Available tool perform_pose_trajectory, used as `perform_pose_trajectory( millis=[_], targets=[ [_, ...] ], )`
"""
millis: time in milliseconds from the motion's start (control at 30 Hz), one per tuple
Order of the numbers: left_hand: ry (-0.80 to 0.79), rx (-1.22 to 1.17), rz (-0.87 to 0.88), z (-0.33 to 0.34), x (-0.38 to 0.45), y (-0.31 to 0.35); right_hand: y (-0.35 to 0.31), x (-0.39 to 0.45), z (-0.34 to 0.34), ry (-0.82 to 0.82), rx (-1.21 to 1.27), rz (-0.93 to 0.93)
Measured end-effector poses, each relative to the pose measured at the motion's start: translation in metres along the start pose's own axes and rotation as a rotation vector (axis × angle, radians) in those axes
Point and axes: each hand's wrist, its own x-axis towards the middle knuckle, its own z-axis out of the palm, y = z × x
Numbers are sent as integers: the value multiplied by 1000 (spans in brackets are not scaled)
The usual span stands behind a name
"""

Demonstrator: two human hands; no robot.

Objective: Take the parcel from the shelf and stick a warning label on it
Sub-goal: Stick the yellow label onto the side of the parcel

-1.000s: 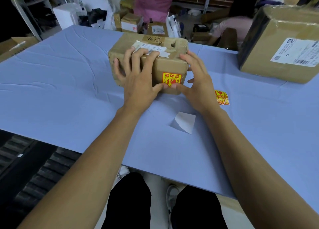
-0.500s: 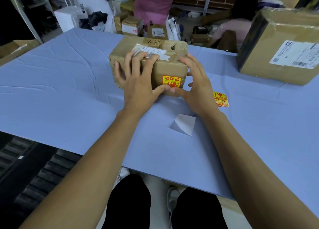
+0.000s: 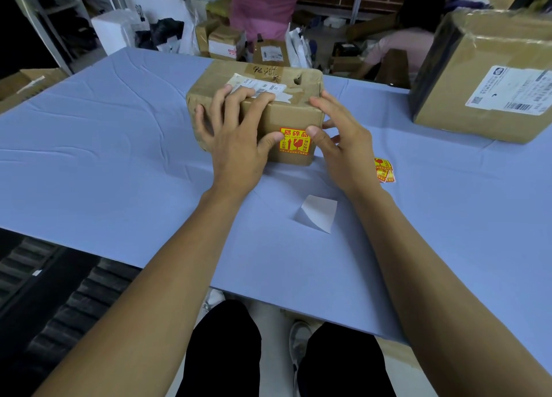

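A brown cardboard parcel (image 3: 277,76) with a white shipping label on top sits on the blue table (image 3: 104,157). A yellow and red warning label (image 3: 295,142) is stuck on its near face. My left hand (image 3: 236,139) lies over the parcel's near top edge, fingers spread, thumb touching the label's left side. My right hand (image 3: 340,139) rests at the parcel's right front corner, thumb pressing the label's upper right corner.
A small stack of spare warning labels (image 3: 383,170) lies right of my right hand. A white backing paper (image 3: 319,212) lies between my forearms. A large taped box (image 3: 490,73) stands at the back right. A person crouches among boxes beyond the table.
My right thumb has shifted from the label's lower edge up to its upper right corner, uncovering more of the label. My left hand stays on the parcel.
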Motion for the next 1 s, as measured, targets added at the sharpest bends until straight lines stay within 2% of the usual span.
perform_pose_trajectory(
  millis=[433, 633, 767, 867, 1000],
  targets=[
    [-59, 80, 19, -3, -3, 4, 1, -3, 4, -51, -64, 15],
    [-45, -5, -25, -4, -2, 3, -5, -1, 5, 105, -1, 20],
    [-74, 38, -6, -4, -3, 2, -2, -3, 7, -15, -33, 28],
    [-47, 42, -28, -1, -2, 5, -2, -2, 6, 30, -18, 41],
    [18, -88, -108, -4, 4, 9, -8, -2, 7, 81, 12, 74]
  ],
)
